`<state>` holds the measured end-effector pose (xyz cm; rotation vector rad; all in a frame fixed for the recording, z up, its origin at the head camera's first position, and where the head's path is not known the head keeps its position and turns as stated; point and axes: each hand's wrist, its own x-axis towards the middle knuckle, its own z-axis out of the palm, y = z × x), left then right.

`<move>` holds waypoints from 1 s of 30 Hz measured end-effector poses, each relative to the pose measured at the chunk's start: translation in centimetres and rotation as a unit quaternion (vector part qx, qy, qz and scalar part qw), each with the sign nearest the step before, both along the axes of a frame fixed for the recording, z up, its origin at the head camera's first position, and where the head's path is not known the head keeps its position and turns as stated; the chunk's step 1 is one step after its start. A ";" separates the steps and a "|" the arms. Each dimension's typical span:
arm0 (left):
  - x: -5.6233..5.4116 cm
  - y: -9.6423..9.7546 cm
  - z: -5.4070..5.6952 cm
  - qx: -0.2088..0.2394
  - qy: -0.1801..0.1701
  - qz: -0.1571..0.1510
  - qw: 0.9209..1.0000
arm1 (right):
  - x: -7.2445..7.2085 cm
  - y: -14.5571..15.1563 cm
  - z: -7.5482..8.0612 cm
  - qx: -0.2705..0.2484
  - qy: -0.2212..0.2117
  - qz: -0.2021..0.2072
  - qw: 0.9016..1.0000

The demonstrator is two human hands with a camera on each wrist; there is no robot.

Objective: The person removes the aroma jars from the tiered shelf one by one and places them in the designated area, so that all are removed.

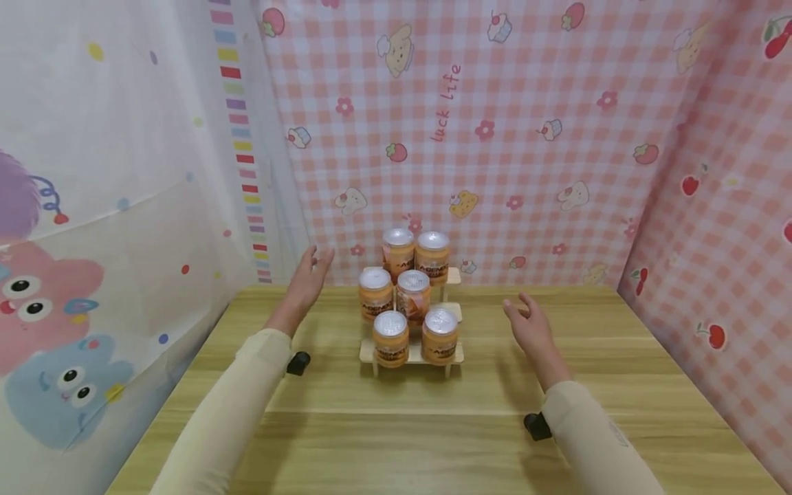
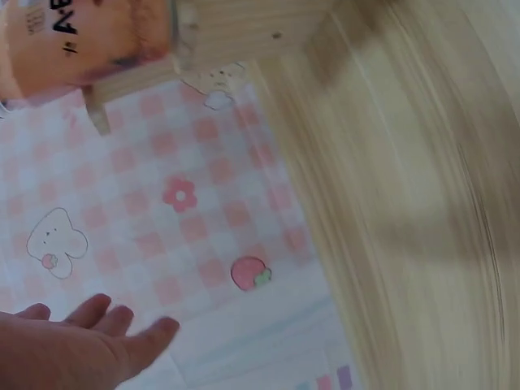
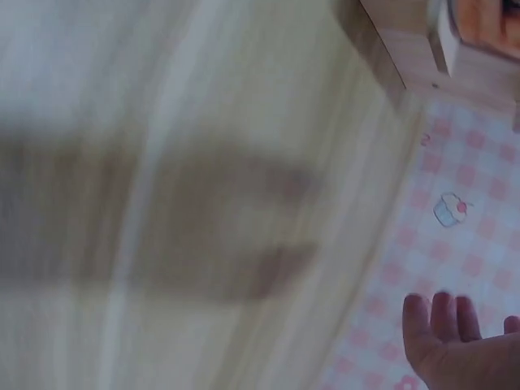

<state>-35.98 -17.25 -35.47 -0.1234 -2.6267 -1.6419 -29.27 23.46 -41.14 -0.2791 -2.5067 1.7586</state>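
Note:
Several orange cans with silvery lids stand upright in pairs on a three-step wooden rack (image 1: 412, 354) in the head view. On the top step are a left can (image 1: 398, 256) and a right can (image 1: 432, 261). Below them sit another pair, and the bottom step bears a left can (image 1: 390, 344) and a right can (image 1: 440, 342). My left hand (image 1: 308, 275) hovers left of the rack with fingers extended, holding nothing. To the rack's right, my right hand (image 1: 532, 326) is raised with relaxed fingers, also holding nothing. The left wrist view shows one can (image 2: 89, 49) close up.
The rack stands on a wood-grain table (image 1: 408, 440) near its back edge. A pink checked cloth (image 1: 513, 165) hangs behind it, and a white patterned cloth (image 1: 155, 172) hangs on the left. A black device sits at each wrist.

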 end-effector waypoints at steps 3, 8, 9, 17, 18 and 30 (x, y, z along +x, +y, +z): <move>0.1 0.3 0.1 0.043 -0.010 0.001 0.999 | 0.3 -1.0 -1.2 -0.048 -0.018 0.010 0.999; 0.0 1.1 0.6 0.098 -0.002 0.003 0.995 | 0.6 -2.8 -3.1 -0.116 -0.052 0.023 0.992; -0.1 1.3 0.7 0.110 0.001 0.003 0.994 | 0.6 -3.1 -3.5 -0.122 -0.057 0.028 0.990; -0.5 2.4 1.8 0.148 0.001 -0.004 0.989 | 1.2 -5.3 -5.4 -0.156 -0.071 0.071 0.983; -0.5 2.5 1.9 0.149 0.002 -0.003 0.989 | 1.2 -5.5 -5.6 -0.156 -0.070 0.075 0.982; -1.5 3.9 1.8 0.173 0.010 -0.021 0.985 | 1.7 -6.0 -7.0 -0.167 -0.066 0.093 0.979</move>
